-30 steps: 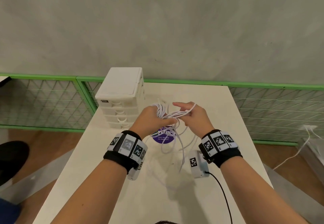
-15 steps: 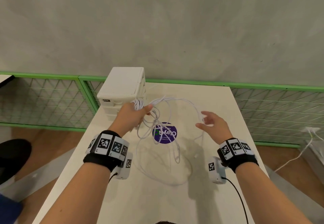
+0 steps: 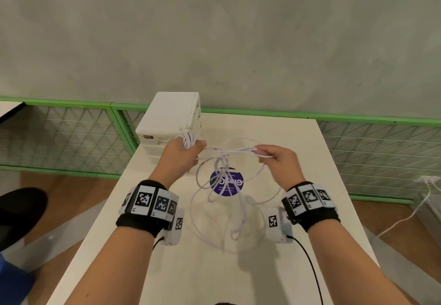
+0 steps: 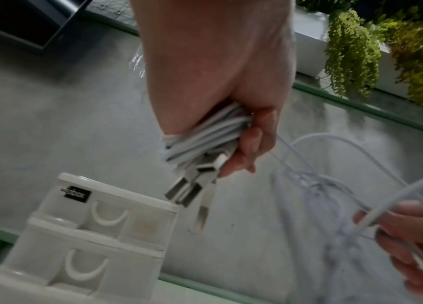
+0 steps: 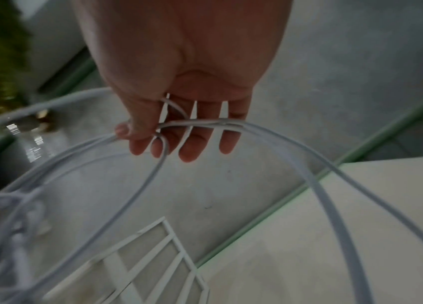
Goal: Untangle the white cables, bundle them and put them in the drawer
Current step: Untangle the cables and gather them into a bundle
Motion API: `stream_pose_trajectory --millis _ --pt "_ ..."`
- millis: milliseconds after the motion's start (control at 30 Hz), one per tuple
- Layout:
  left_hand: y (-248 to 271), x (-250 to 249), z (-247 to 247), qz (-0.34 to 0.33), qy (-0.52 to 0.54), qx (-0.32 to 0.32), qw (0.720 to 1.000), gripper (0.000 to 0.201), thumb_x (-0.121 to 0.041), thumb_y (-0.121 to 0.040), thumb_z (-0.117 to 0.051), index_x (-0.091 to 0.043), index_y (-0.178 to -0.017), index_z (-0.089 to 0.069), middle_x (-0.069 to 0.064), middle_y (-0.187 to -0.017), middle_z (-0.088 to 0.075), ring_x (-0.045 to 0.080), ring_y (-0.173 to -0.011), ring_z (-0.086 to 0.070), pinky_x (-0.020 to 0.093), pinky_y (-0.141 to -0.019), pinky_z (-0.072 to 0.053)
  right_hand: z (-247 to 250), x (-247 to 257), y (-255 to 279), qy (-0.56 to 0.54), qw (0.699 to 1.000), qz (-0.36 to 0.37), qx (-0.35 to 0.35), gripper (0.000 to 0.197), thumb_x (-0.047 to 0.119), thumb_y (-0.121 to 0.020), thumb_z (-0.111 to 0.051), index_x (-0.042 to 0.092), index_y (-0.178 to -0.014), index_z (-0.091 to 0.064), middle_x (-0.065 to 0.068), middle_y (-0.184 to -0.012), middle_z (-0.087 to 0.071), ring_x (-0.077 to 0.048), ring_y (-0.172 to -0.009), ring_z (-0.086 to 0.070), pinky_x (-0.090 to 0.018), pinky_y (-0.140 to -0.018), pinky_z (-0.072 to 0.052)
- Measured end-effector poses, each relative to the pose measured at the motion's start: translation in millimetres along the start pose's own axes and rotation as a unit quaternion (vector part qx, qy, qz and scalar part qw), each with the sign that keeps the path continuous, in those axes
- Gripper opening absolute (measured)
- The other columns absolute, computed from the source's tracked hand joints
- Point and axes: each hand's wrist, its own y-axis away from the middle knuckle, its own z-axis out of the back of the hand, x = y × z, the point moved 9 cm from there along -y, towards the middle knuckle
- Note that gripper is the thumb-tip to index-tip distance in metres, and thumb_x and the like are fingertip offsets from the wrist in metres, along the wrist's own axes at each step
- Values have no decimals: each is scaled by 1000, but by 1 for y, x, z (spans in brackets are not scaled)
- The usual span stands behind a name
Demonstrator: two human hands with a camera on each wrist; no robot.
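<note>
White cables [image 3: 222, 180] hang in tangled loops between my two hands above the white table [image 3: 298, 142]. My left hand [image 3: 183, 152] grips a wound bundle of cable [image 4: 202, 135], and several USB plugs [image 4: 192, 189] stick out below its fingers. To the right, my right hand [image 3: 274, 159] pinches cable strands [image 5: 200, 123] between thumb and fingers. Loose loops trail down onto the table. The white drawer unit [image 3: 170, 125] stands just behind my left hand, its drawers [image 4: 96, 246] closed.
A round purple sticker [image 3: 226, 184] lies on the table under the cables. Green mesh railing [image 3: 71, 133] runs behind the table. A white cord [image 3: 405, 214] lies on the floor at right. A dark shoe [image 3: 19, 211] shows at left.
My right hand has come back in toward the left and taken hold of the cable strands. The left hand keeps its bundle near the drawer unit. The loops hang lower over the table.
</note>
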Motion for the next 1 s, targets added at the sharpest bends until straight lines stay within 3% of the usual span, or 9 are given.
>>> stream_pose_trajectory --millis 167,333,433,533,600,667,767,867,1000 --pt "18 5 -29 -11 -82 119 989 30 -46 -77 -73 -21 -93 -68 3 -54 -52 18 -50 -48 27 -48 -37 12 -24 7 -46 996 -56 -45 10 8 -87 -60 12 -86 -69 0 -65 -61 -9 -60 -55 -15 -66 -44" --pt "24 19 -45 14 -63 140 988 36 -41 -67 -83 -16 -89 -69 -2 -52 -55 13 -45 -48 23 -46 -37 10 -26 16 -125 988 -75 -44 13 7 -90 -57 14 -87 -67 -2 -73 -60 -4 -56 -56 -22 -64 -48" --pt "26 20 -52 7 -48 113 992 28 -26 -75 -79 -6 -76 -60 -7 -46 -51 5 -37 -43 15 -40 -32 5 -21 18 -126 990 -60 -34 24 4 -87 -61 22 -102 -64 0 -91 -61 -8 -68 -62 -24 -70 -47" --pt "27 21 -54 6 -18 82 996 30 -21 -81 -73 -7 -68 -49 2 -51 -46 8 -38 -38 18 -42 -32 7 -17 17 -123 989 -42 -64 59 2 -80 -69 29 -128 -47 4 -122 -47 -6 -85 -64 -17 -77 -49" --pt "27 21 -51 9 15 67 998 30 -18 -84 -69 -7 -65 -48 2 -48 -46 9 -36 -38 20 -40 -33 14 -14 16 -77 991 -30 -105 69 4 -78 -72 27 -134 -41 3 -130 -38 -8 -97 -56 -16 -82 -45" --pt "25 23 -45 15 51 50 997 25 -17 -86 -66 -5 -71 -52 -1 -45 -44 12 -38 -37 23 -42 -31 26 -10 17 -8 988 -20 -154 56 9 -78 -73 22 -126 -47 0 -119 -43 -10 -94 -51 -20 -81 -42" --pt "21 24 -38 32 128 35 991 14 -12 -87 -64 -2 -79 -57 -5 -43 -40 12 -38 -33 22 -41 -29 38 -12 23 10 977 -54 -205 16 23 -81 -70 16 -85 -56 1 -78 -57 -15 -70 -54 -30 -70 -45" --pt "21 19 -37 37 184 45 981 15 -15 -89 -63 -1 -85 -62 -6 -42 -35 11 -39 -29 20 -40 -27 10 -16 22 -2 994 -88 -71 28 34 -88 -61 10 -75 -65 0 -66 -64 -16 -60 -59 -25 -63 -46" --pt "19 13 -39 29 210 58 976 18 -19 -90 -61 -2 -84 -62 -6 -41 -33 13 -38 -30 30 -50 -23 -40 -9 26 77 990 -23 119 18 26 -87 -63 22 -105 -68 11 -98 -60 -6 -86 -57 -10 -74 -41"
